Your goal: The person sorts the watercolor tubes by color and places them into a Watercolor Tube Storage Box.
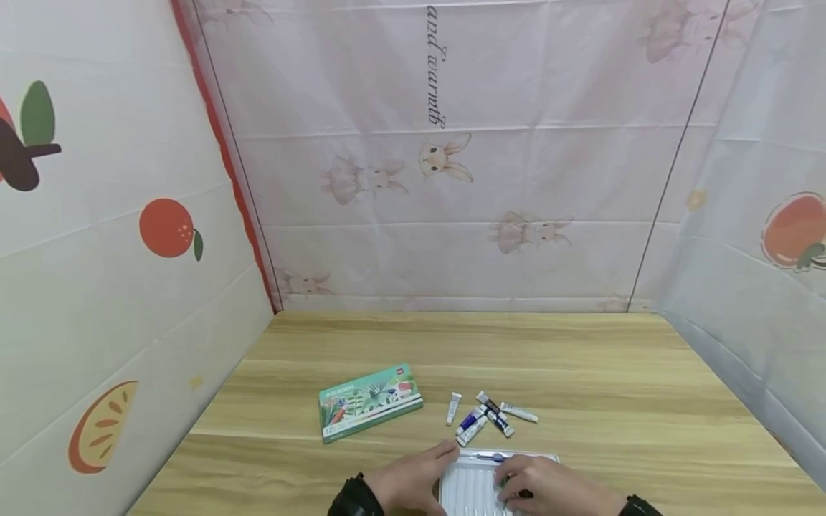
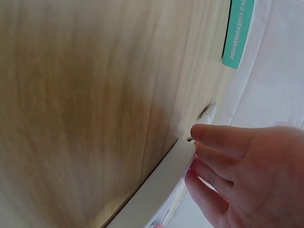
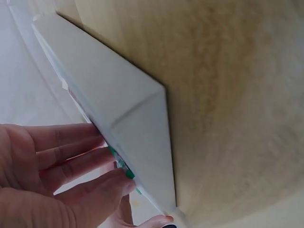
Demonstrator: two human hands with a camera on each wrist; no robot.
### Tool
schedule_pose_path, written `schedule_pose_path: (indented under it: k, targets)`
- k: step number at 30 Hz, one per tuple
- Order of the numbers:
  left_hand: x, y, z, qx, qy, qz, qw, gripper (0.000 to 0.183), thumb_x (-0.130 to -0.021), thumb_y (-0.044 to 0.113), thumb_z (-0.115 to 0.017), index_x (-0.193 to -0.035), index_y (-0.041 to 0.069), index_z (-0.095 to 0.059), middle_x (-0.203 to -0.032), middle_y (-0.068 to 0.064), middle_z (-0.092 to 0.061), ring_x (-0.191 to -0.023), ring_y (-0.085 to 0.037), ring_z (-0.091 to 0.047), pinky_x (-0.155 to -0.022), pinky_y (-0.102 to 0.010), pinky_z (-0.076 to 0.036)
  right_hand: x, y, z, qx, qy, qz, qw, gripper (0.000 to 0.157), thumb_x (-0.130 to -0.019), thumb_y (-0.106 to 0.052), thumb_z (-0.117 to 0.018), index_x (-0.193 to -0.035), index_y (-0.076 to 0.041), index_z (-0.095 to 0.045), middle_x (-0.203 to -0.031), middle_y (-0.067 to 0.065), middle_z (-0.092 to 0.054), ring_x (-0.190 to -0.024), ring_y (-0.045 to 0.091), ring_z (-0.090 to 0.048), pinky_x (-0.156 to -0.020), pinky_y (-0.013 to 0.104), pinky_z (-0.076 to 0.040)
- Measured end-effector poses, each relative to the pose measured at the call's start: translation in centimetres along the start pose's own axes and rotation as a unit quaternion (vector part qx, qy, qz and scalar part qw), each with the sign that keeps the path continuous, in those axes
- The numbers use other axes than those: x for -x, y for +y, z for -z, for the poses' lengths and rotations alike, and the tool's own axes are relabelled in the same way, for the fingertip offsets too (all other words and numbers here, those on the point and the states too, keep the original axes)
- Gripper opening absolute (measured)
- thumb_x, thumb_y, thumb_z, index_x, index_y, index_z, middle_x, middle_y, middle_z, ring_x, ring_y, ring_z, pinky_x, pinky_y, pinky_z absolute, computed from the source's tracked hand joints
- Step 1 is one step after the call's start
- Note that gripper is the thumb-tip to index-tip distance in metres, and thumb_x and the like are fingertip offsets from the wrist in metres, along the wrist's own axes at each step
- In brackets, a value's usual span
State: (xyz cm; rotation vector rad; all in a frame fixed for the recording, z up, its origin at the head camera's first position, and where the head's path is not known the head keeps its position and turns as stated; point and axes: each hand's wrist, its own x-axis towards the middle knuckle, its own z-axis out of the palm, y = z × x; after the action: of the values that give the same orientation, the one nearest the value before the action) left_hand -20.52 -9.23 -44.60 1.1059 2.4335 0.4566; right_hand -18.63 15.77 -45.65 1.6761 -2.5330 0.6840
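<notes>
A white ridged plastic tray (image 1: pixel 471 484) lies at the near edge of the view, its white side (image 2: pixel 159 187) showing in the left wrist view. My left hand (image 1: pixel 413 479) holds the tray's left side, fingers at the far corner and thumb nearer me. Over the tray's right part, my right hand (image 1: pixel 545 484) pinches a small paint tube with green on it (image 3: pixel 124 166); the fingers hide most of it. At the tray's far end lies a purple-marked tube (image 1: pixel 493 457).
Several paint tubes (image 1: pixel 500 423) lie in a loose pile just beyond the tray, with a single tube (image 1: pixel 454 408) to their left. A green illustrated box (image 1: pixel 371 403) lies farther left on the wooden table (image 1: pixel 581 373). Printed cloth walls (image 1: pixel 400 272) enclose the back and sides.
</notes>
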Motion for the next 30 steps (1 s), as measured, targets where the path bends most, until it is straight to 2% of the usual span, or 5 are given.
schedule_pose_path:
  k: [9,12,16,21,30]
  targets:
    - [0.0,-0.2,0.4,-0.02,0.007,0.007,0.9998,0.085,-0.063,0.047,-0.061,-0.129,0.008,-0.024,-0.132,-0.003,-0.02,-0.115,-0.009,-0.024,-0.087,-0.022,-0.03,-0.7,-0.1,0.1,0.016,0.001,-0.016,1.0,0.014,-0.076,-0.017,-0.058,-0.089,-0.017,-0.063,-0.095,-0.006,-0.052,-0.087,0.004,-0.048,-0.069,0.015,-0.041]
    - [0.1,-0.1,0.2,-0.023,0.011,-0.003,0.9997,0.085,-0.063,0.049,-0.059,-0.129,0.008,-0.024,-0.132,-0.003,-0.02,-0.116,-0.01,-0.023,-0.088,-0.022,-0.029,-1.0,0.5,0.4,0.016,0.03,-0.022,0.999,0.013,-0.074,-0.013,-0.06,-0.086,-0.017,-0.063,-0.091,-0.006,-0.053,-0.083,0.002,-0.049,-0.067,0.014,-0.041]
    - [0.2,-0.1,0.0,-0.03,0.017,-0.022,0.9992,0.085,-0.065,0.051,-0.057,-0.129,0.007,-0.025,-0.131,-0.001,-0.021,-0.114,-0.009,-0.024,-0.087,-0.021,-0.029,-1.8,2.2,1.0,0.052,0.072,-0.087,0.992,0.011,-0.07,-0.008,-0.063,-0.078,-0.016,-0.063,-0.082,-0.008,-0.053,-0.073,0.002,-0.05,-0.061,0.014,-0.042]
    - [0.3,-0.2,-0.1,-0.009,0.011,-0.015,0.9998,0.083,-0.065,0.052,-0.057,-0.129,0.009,-0.025,-0.13,0.002,-0.021,-0.111,-0.004,-0.027,-0.085,-0.021,-0.031,-3.5,4.4,1.7,0.089,0.066,-0.194,0.975,0.009,-0.069,-0.006,-0.063,-0.074,-0.012,-0.061,-0.073,-0.007,-0.053,-0.065,0.005,-0.05,-0.053,0.019,-0.042]
    - [0.4,-0.1,0.1,-0.021,0.018,-0.026,0.9993,0.082,-0.067,0.049,-0.057,-0.129,0.006,-0.024,-0.132,-0.003,-0.02,-0.116,-0.009,-0.022,-0.087,-0.02,-0.029,-6.5,6.0,0.9,0.151,0.058,-0.267,0.95,0.015,-0.063,0.002,-0.062,-0.074,-0.006,-0.056,-0.067,-0.001,-0.05,-0.054,0.008,-0.044,-0.045,0.024,-0.038]
